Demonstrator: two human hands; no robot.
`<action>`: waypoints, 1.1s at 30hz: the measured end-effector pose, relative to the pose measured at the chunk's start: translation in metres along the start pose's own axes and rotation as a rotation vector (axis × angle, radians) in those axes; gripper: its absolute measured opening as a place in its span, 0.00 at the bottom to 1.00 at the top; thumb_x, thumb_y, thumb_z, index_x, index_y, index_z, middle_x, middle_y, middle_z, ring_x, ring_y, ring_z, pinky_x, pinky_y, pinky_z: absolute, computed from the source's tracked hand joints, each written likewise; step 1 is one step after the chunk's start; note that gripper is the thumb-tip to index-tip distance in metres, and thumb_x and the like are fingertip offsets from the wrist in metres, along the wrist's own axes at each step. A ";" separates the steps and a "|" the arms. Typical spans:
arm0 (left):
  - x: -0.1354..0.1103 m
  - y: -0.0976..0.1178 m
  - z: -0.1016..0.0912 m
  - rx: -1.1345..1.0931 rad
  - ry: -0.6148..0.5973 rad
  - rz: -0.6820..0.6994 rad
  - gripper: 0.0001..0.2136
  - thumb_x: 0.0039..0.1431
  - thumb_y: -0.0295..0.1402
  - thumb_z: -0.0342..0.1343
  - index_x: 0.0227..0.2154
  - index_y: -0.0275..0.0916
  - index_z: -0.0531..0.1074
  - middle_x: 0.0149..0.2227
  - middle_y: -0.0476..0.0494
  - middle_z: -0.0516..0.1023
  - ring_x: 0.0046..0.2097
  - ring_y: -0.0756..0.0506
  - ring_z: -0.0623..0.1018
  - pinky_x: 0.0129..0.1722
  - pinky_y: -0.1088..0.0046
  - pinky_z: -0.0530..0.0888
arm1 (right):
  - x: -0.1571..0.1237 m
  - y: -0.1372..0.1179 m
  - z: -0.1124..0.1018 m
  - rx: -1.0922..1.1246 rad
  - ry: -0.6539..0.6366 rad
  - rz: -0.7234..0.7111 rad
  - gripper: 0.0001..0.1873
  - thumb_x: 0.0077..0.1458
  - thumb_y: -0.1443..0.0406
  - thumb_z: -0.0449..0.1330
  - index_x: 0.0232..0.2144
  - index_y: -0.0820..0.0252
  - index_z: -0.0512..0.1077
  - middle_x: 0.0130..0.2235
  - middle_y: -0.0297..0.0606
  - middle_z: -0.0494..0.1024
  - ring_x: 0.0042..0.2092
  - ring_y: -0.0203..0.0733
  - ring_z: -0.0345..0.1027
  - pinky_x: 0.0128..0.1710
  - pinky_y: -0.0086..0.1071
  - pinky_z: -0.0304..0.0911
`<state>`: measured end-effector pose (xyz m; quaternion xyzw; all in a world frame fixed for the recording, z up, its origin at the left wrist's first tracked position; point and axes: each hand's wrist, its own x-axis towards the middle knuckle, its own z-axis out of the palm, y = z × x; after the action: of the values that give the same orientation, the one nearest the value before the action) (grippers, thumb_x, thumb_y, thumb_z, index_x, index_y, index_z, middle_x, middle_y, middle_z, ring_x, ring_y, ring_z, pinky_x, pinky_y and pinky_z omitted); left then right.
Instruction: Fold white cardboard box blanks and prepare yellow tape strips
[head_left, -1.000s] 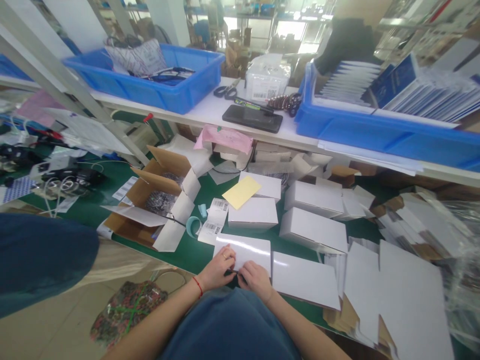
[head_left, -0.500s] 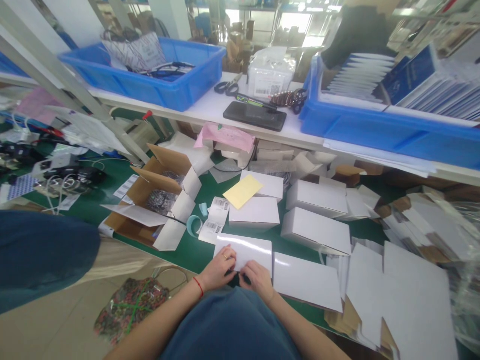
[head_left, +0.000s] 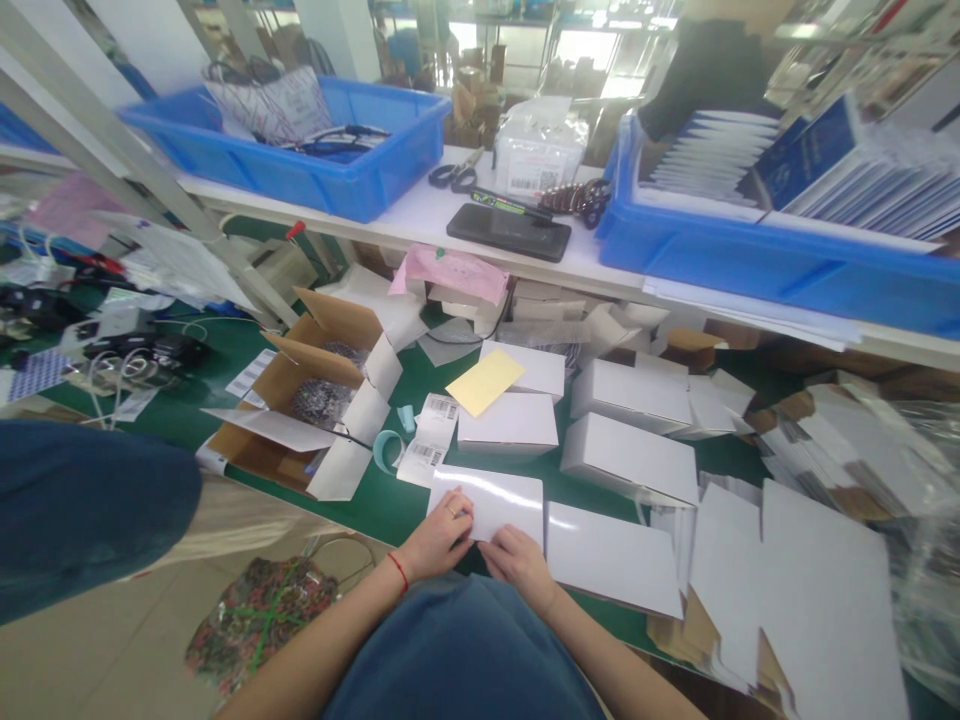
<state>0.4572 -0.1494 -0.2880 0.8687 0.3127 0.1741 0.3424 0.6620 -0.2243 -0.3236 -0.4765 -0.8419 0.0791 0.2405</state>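
A glossy white box [head_left: 499, 500] lies at the table's near edge, right before my body. My left hand [head_left: 444, 532], with a ring and a red string bracelet, rests on the box's near left part, its fingers bent and closed against it. On the near edge, to the right, my right hand [head_left: 516, 560] has its fingers curled and pressed against the same box. The fingertips of both hands almost meet at the middle of that edge; what lies under them is hidden. A second white box [head_left: 615, 558] lies flat close by on the right.
Behind stand several white boxes [head_left: 508, 420], one bearing a yellow paper [head_left: 485, 381]. Left are barcode labels [head_left: 429, 440], a teal tape roll [head_left: 388, 452] and an open carton [head_left: 259, 455]. Flat cardboard [head_left: 825, 590] lies right. Blue bins [head_left: 292, 165] occupy the shelf. A person's sleeve [head_left: 90, 510] shows left.
My fingers have shifted a little along the box's near edge, and the dark gap visible there under my fingertips is now covered. The box has stayed in place.
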 end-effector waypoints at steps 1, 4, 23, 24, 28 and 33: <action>0.000 0.000 -0.001 -0.002 -0.001 0.000 0.07 0.56 0.23 0.57 0.30 0.40 0.65 0.43 0.44 0.69 0.50 0.43 0.68 0.69 0.49 0.60 | -0.001 0.000 0.001 -0.004 -0.001 0.000 0.15 0.68 0.69 0.51 0.31 0.56 0.74 0.28 0.35 0.67 0.31 0.42 0.59 0.30 0.36 0.51; 0.000 0.002 -0.002 0.003 0.003 0.001 0.07 0.55 0.22 0.56 0.30 0.40 0.65 0.43 0.44 0.68 0.50 0.43 0.69 0.69 0.50 0.59 | -0.003 0.000 0.005 -0.022 -0.009 -0.011 0.15 0.67 0.71 0.52 0.31 0.56 0.74 0.28 0.36 0.67 0.31 0.42 0.59 0.31 0.36 0.52; 0.002 0.003 0.010 0.194 0.004 -0.005 0.06 0.57 0.26 0.60 0.31 0.40 0.66 0.42 0.43 0.67 0.49 0.40 0.67 0.68 0.47 0.62 | 0.015 0.001 -0.019 0.123 -0.221 0.300 0.07 0.60 0.70 0.62 0.35 0.58 0.66 0.37 0.40 0.72 0.38 0.48 0.67 0.35 0.35 0.64; 0.002 0.004 0.009 0.189 0.005 -0.005 0.06 0.57 0.26 0.59 0.31 0.40 0.66 0.42 0.43 0.67 0.49 0.40 0.67 0.67 0.47 0.62 | 0.017 0.003 -0.022 0.137 -0.242 0.283 0.07 0.59 0.72 0.62 0.34 0.58 0.66 0.37 0.39 0.72 0.38 0.47 0.68 0.35 0.35 0.64; 0.003 0.007 0.005 0.103 0.014 -0.021 0.08 0.55 0.24 0.59 0.30 0.41 0.65 0.41 0.45 0.68 0.49 0.41 0.68 0.67 0.48 0.62 | 0.022 0.005 -0.034 0.198 -0.285 0.282 0.14 0.51 0.78 0.62 0.33 0.56 0.65 0.36 0.34 0.71 0.38 0.42 0.68 0.37 0.31 0.63; 0.005 0.007 0.004 0.036 0.105 -0.162 0.10 0.55 0.30 0.64 0.32 0.40 0.66 0.44 0.44 0.68 0.51 0.41 0.68 0.65 0.45 0.62 | 0.027 0.002 -0.034 0.191 -0.265 0.457 0.14 0.55 0.71 0.66 0.28 0.55 0.63 0.32 0.32 0.71 0.34 0.41 0.68 0.33 0.31 0.59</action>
<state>0.4661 -0.1518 -0.2859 0.8363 0.4026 0.1856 0.3228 0.6677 -0.2038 -0.2858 -0.6148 -0.7254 0.2721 0.1479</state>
